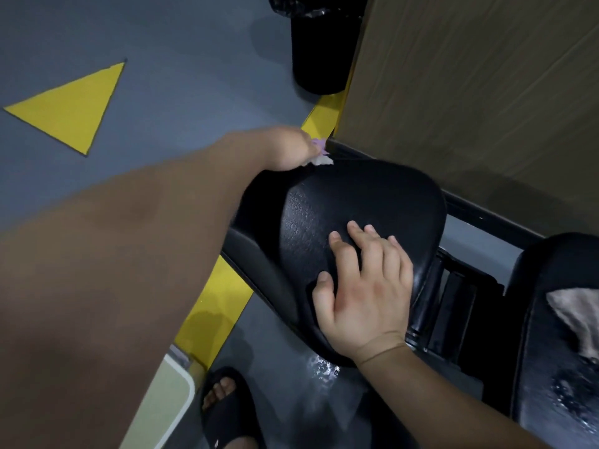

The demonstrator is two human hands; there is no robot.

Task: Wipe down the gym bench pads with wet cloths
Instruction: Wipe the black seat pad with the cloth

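A black padded bench seat (pixel 363 202) fills the middle of the view. My right hand (pixel 363 293) lies flat on its near part, fingers spread. My left hand (pixel 288 149) reaches over the seat's far left edge and grips a white and purple cloth (pixel 321 155), most of it hidden under the hand. A second black pad (pixel 551 367) at the right has wet patches, and a beige cloth (pixel 577 315) lies on it.
A black bin (pixel 324 50) with a liner stands at the back beside a wood-look wall panel (pixel 470 92). The grey floor has yellow lines (pixel 214 319) and a yellow triangle (pixel 71 108). A wet patch (pixel 324 367) shines below the seat. My sandalled foot (pixel 223 403) is near the bottom.
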